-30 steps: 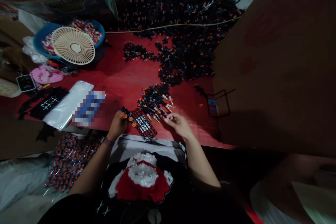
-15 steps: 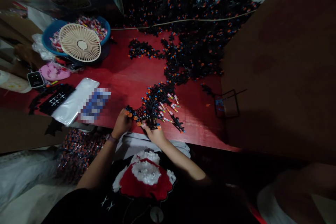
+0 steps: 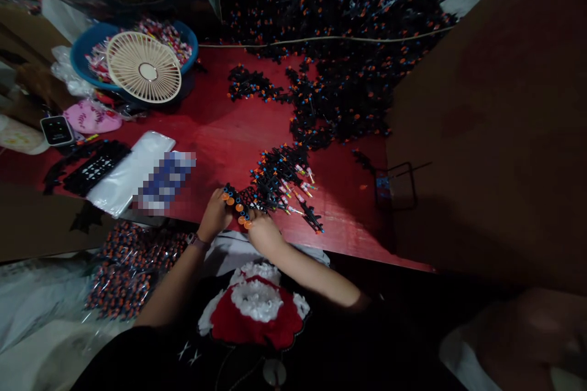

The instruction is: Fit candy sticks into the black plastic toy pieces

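At the table's front edge, my left hand (image 3: 215, 215) is closed round the left end of a black perforated holder (image 3: 247, 197). A row of orange and blue round tips (image 3: 238, 209) shows along its near side. My right hand (image 3: 265, 234) is curled at the holder's right end, its fingertips partly hidden behind the tips. Just beyond my hands lies a heap of black toy guns (image 3: 277, 166) with blue and orange ends. Several small pink-and-white tubes with coloured ends (image 3: 306, 186) lie at the heap's right side, by a single toy gun (image 3: 312, 218).
A large pile of black toy guns (image 3: 353, 85) fills the back. A blue basin (image 3: 82, 61) of small coloured pieces, with a cream fan (image 3: 126, 64), stands at left. Clear plastic bags (image 3: 132, 171) and another black perforated holder (image 3: 94, 171) lie nearer. Cardboard (image 3: 481, 153) walls the right.
My right hand has moved slightly left and turned in against the holder, and another orange tip now shows at its right end. The left hand keeps its hold. The view has shifted slightly.
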